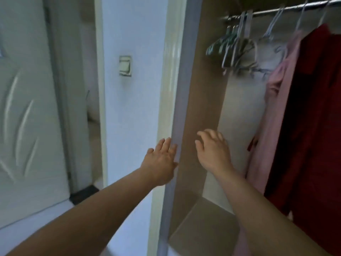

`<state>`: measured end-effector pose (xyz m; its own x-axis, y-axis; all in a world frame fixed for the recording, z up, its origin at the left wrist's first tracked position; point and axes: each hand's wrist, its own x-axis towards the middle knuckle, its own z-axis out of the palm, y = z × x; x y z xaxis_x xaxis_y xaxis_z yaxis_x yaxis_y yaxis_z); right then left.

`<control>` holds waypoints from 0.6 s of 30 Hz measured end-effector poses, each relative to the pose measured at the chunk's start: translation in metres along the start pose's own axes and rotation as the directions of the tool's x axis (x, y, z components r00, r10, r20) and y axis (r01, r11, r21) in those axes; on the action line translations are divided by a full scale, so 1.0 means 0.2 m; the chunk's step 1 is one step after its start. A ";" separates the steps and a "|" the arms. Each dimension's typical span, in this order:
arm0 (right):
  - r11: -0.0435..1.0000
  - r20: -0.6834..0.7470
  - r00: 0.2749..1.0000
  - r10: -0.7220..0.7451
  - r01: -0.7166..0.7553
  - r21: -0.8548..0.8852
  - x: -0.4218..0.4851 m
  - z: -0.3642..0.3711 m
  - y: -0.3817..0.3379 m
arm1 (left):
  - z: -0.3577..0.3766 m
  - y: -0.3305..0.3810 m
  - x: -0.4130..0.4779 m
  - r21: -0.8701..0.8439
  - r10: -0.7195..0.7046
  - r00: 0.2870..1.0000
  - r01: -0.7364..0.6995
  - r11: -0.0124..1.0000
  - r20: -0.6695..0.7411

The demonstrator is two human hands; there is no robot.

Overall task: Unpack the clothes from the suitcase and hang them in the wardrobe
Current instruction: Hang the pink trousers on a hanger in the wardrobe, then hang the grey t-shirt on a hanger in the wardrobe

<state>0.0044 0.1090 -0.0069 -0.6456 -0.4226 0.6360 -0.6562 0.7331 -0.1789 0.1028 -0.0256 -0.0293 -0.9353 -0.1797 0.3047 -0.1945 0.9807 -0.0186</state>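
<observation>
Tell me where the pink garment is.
In the head view, the pink garment hangs from the rail at the right, between the empty hangers and the dark red garment.

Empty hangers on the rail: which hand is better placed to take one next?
Right, probably. The right hand is inside the wardrobe, holding nothing, roughly below the empty hangers. The left hand lies with straight fingers on the wardrobe's front edge, outside it.
</observation>
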 end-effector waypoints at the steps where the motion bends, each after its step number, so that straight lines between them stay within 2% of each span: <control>1: 1.000 0.087 0.996 -0.024 0.024 0.003 -0.08 0.08 -0.08 | 0.07 -0.07 -0.10 -0.007 -0.034 0.999 0.035 0.999 0.039; 4: 0.991 0.275 0.952 -0.133 0.126 0.040 -0.32 0.31 -0.37 | 0.27 -0.30 -0.42 -0.016 -0.165 0.973 0.170 0.985 0.159; 10: 0.943 0.464 0.822 -0.331 0.274 0.187 -0.67 0.60 -0.83 | 0.45 -0.63 -0.94 0.023 -0.426 0.861 0.437 0.899 0.276; 14: 0.878 0.510 0.715 -0.478 0.375 0.298 -0.82 0.73 -1.06 | 0.49 -0.79 -1.28 0.025 -0.601 0.746 0.621 0.783 0.285; 17: 0.823 0.553 0.611 -0.567 0.409 0.394 -0.95 0.86 -1.22 | 0.56 -0.90 -1.57 0.031 -0.719 0.634 0.744 0.668 0.283; 18: 0.803 0.582 0.553 -0.596 0.416 0.427 -1.03 0.91 -1.29 | 0.60 -0.93 -1.70 0.042 -0.762 0.576 0.789 0.613 0.295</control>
<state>0.2352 -0.0896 -0.2297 -0.1936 -0.9809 0.0215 -0.9621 0.1855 -0.1998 0.4214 -0.1567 -0.2431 -0.4777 -0.8738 -0.0909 -0.8698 0.4558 0.1891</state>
